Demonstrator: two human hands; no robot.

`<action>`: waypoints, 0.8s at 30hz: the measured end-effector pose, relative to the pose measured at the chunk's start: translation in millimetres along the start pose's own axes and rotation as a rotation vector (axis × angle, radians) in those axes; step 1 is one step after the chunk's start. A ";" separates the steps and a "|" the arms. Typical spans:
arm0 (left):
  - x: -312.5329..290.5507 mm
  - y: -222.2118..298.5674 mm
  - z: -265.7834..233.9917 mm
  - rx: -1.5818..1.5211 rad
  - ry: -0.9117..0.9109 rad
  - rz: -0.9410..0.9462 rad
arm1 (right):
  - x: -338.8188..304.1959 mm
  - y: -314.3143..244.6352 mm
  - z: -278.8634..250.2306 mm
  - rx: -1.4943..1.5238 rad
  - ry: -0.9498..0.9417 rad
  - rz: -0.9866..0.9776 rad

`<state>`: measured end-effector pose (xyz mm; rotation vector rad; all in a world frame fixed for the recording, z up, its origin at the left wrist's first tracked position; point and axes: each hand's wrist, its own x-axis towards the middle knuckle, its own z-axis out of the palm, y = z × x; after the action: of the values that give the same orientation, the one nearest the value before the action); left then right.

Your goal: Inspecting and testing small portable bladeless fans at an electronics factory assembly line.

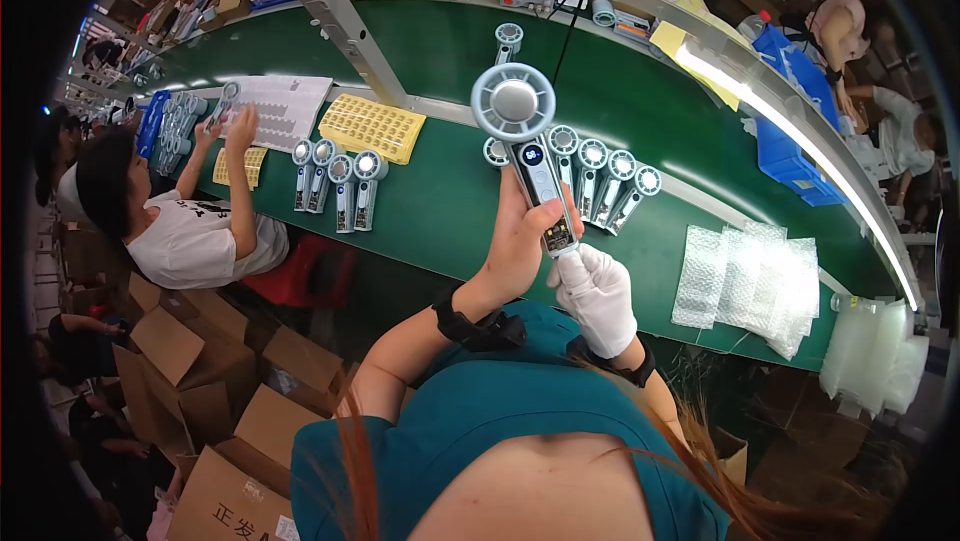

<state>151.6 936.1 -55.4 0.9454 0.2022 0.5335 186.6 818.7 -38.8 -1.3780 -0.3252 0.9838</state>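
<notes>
A light-blue handheld fan (513,104) with a lit round display on its handle is held upright in front of me. My left hand (517,241) wraps round the handle, its thumb lying on the front below the display. My right hand (595,291), in a white glove, pinches the bottom end of the same fan. Just behind it on the green bench, several more handheld fans (620,165) lie in a row to the right. Another fan (509,36) lies farther back.
On the left, a co-worker (190,231) holds a similar fan, near a group of fans (340,171) and yellow sticker sheets (372,128). Bubble-wrap bags (745,281) lie at the right. Blue bins (795,161) stand beyond a bright light tube. Cardboard boxes (230,491) crowd the lower left.
</notes>
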 end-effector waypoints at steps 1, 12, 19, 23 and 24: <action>-0.9 -0.1 -0.3 -0.004 -0.007 -0.016 | -1.0 0.3 0.2 -0.004 -0.005 0.006; -2.2 3.7 -1.6 -0.050 -0.035 -0.085 | -4.3 5.4 0.2 0.006 -0.044 -0.026; 1.0 19.0 -11.4 -0.002 -0.142 0.156 | 1.4 -1.1 -13.9 0.143 -0.162 0.005; 10.6 57.0 -26.1 -0.121 -0.187 0.010 | 2.1 -1.2 -22.7 0.272 -0.361 0.005; 10.0 61.6 -27.0 -0.080 -0.246 0.134 | 2.2 -2.4 -21.2 0.251 -0.408 0.037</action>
<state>128.3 989.5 -20.2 0.9419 -0.1039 0.5391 203.9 806.5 -42.0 -0.9544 -0.4639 1.2912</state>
